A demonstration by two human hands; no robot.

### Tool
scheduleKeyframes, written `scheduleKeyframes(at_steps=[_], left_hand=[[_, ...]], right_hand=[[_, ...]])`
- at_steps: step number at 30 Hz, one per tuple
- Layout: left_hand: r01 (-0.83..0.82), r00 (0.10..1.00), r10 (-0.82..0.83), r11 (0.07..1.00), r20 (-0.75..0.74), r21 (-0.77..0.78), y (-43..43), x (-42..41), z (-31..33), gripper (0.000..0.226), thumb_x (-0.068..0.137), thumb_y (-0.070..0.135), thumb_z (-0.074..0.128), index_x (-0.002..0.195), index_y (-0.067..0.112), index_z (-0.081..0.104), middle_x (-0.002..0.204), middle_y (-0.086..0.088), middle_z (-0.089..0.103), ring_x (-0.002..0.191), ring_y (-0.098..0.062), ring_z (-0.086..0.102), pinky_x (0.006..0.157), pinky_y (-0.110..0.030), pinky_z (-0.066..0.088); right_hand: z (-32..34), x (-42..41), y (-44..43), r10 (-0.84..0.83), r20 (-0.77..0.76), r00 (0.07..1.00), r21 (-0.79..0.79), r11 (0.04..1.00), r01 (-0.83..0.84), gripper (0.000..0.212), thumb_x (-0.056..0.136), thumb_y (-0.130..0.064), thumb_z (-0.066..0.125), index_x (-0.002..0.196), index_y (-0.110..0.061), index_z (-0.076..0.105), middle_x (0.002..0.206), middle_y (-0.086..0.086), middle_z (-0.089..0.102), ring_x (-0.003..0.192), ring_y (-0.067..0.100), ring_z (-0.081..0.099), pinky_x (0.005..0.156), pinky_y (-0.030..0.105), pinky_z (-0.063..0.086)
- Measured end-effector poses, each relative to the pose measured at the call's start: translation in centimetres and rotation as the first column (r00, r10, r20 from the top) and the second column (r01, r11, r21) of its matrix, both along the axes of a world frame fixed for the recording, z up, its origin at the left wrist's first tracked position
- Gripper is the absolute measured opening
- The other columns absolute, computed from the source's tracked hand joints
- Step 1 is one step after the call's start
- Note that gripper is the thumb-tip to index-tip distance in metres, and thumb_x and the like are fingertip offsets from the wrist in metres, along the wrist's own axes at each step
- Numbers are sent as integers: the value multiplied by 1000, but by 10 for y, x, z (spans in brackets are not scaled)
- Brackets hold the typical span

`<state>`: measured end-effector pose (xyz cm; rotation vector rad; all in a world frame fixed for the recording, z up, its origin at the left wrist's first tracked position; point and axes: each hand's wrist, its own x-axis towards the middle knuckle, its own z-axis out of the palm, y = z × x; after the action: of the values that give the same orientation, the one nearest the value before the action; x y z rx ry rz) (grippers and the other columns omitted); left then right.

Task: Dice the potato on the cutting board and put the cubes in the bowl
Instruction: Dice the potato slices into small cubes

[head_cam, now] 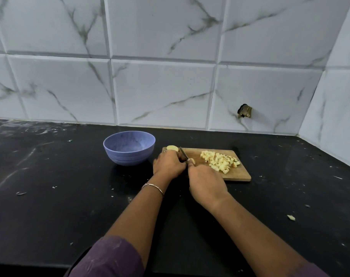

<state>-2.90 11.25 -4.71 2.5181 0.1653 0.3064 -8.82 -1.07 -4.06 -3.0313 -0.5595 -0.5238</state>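
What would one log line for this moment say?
left hand: holds potato piece | right hand: grips knife | cubes: on board | bowl: no cubes

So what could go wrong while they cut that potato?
The knife sits right beside the left hand holding the potato, so that hand might get nicked. The cubes are piled near the cutting board edge, far from the bowl, so some may spill onto the counter.

Two forearms reach to mid-frame, hands close together.
The left hand curls over a potato; the right hand apparently grips a knife.
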Motion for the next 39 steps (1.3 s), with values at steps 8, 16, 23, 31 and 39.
scheduleKeyframes(at_steps=[8,16,23,31,39], left_hand=[[-20,999,20,1000,26,-12,-1,2,-2,18,83,46,65,96,35,70,114,0,68,115,-22,59,98,-35,45],[-15,999,16,1000,33,-6,0,3,-2,26,84,45,64,105,30,68,118,-1,67,118,-24,57,100,-35,44],[64,997,-70,989,-42,-137,9,10,1,23,84,19,64,105,26,70,116,1,69,114,-21,61,98,-36,49],[93,994,-101,983,-43,-160,12,13,1,33,86,10,56,112,24,71,121,2,67,114,-19,61,99,-37,49],[104,994,-105,994,-28,-43,7,9,2,16,88,30,62,99,39,70,109,13,70,111,-12,61,98,-36,48]], right_hand=[[0,-4,-4,-18,-5,1000,52,998,18,59,101,-11,44,157,-17,24,108,4,64,96,20,64,73,32,50],[1,-4,-10,-16,-7,1000,49,999,16,61,101,-14,48,156,-22,25,110,2,63,98,19,62,77,33,52],[4,-1,-25,-51,-33,998,254,966,58,57,103,-20,46,156,-28,28,108,-1,65,97,17,63,76,30,51],[5,0,-27,-26,-18,1000,308,951,30,55,104,-22,45,156,-30,28,98,-3,64,84,13,59,72,28,52],[6,0,-28,-2,-1,1000,332,943,2,52,104,-25,45,154,-33,31,101,-6,64,87,10,60,77,28,54]])
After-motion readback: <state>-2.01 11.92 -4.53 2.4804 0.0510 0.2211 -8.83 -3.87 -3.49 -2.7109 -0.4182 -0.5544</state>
